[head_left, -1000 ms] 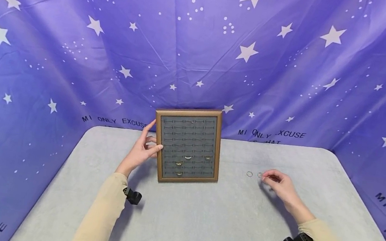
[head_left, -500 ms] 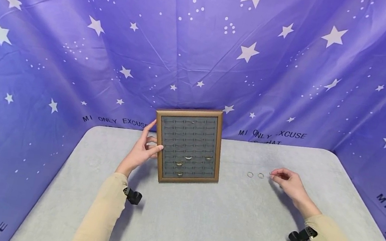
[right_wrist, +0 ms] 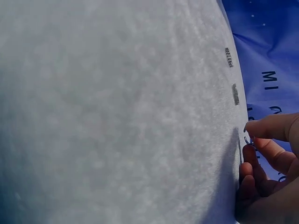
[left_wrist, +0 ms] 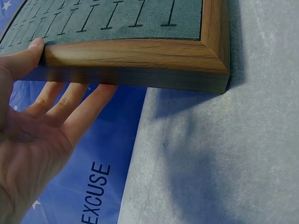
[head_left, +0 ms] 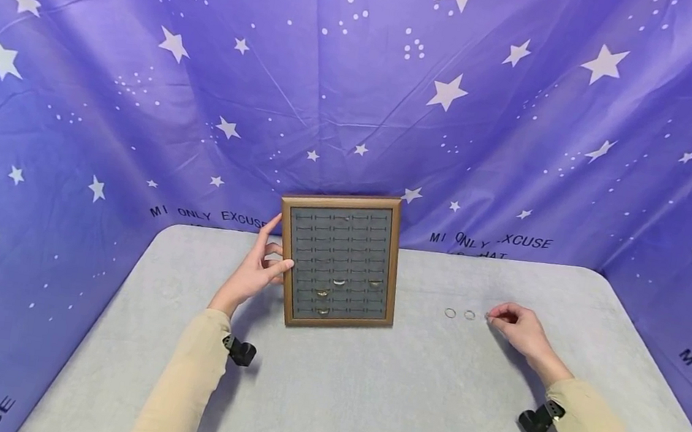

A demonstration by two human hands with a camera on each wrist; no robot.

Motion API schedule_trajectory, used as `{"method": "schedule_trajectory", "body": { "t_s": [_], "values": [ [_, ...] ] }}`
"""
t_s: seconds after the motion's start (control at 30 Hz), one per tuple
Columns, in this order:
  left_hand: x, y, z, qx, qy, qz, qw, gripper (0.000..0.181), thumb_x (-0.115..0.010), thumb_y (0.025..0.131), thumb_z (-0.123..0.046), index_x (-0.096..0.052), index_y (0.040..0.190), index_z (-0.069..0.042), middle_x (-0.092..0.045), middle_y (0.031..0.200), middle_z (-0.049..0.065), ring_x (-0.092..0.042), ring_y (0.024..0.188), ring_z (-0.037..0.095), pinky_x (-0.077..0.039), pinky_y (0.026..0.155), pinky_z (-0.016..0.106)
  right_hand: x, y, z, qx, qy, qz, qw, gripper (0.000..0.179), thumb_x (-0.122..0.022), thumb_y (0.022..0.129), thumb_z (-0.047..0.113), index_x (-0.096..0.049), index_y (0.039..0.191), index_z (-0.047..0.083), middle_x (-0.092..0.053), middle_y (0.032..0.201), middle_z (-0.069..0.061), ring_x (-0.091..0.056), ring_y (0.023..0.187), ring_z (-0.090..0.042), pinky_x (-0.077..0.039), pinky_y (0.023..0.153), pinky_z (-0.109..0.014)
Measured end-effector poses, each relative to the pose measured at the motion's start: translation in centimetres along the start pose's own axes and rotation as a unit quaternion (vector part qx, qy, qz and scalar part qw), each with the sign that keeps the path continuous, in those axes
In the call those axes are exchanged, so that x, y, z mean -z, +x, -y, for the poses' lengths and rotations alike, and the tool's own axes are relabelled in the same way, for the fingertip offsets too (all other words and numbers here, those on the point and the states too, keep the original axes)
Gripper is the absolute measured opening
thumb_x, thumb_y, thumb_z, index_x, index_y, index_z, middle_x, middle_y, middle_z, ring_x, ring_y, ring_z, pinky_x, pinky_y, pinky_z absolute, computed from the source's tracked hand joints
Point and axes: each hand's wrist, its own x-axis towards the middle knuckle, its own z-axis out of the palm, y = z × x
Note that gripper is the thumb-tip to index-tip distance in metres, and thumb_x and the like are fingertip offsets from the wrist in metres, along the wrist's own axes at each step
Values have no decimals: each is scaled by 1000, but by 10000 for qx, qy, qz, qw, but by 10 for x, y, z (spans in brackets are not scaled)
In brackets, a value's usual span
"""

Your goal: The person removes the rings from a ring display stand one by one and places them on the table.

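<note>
My left hand (head_left: 254,271) grips the left side of a wood-framed ring display tray (head_left: 394,274), thumb on the front of the frame and fingers behind. The tray stands tilted up on the table; its dark grey slotted pad carries several rings, among them a silver ring (head_left: 339,282) and a gold-toned ring (head_left: 322,293). To the right, my right hand (head_left: 522,333) pinches a small silver ring (right_wrist: 249,140) at its fingertips, low over the table. Left of those fingertips, two more rings lie in a row, a plain thin ring (head_left: 450,313) and a patterned ring (head_left: 469,314).
A pale grey cloth-covered table (head_left: 358,410) spreads beneath both hands. Behind it and at the sides hangs a purple curtain (head_left: 238,83) with white stars and printed words. Black cameras are strapped at both wrists, including the left wrist camera (head_left: 242,353).
My right hand has moved right, away from the patterned ring, which now lies uncovered on the table. It has then dipped slightly with another ring at its fingertips. The left hand keeps its grip.
</note>
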Motion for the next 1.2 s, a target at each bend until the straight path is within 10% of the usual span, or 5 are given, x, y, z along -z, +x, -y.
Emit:
{"method": "schedule_trajectory", "body": {
  "t_s": [0.5,1.2],
  "values": [
    [-2,0,-9,236,-173,108,9995,90,-57,93,6,-6,156,-33,-47,102,19,-62,76,29,-59,70,49,-1,0,-3,-108,-253,47,9996,12,-63,87,0,-65,95,-8,-61,85,-12,-47,71,-14,-39,59,-24],
    [-5,-6,-26,238,-244,134,9993,89,-56,93,8,-6,156,-28,-50,101,19,-62,77,31,-58,71,50,-10,1,31,279,938,-225,9949,23,-57,93,-1,-57,110,-16,-60,96,-16,-52,80,-3,-51,62,-19]
  ]
}}
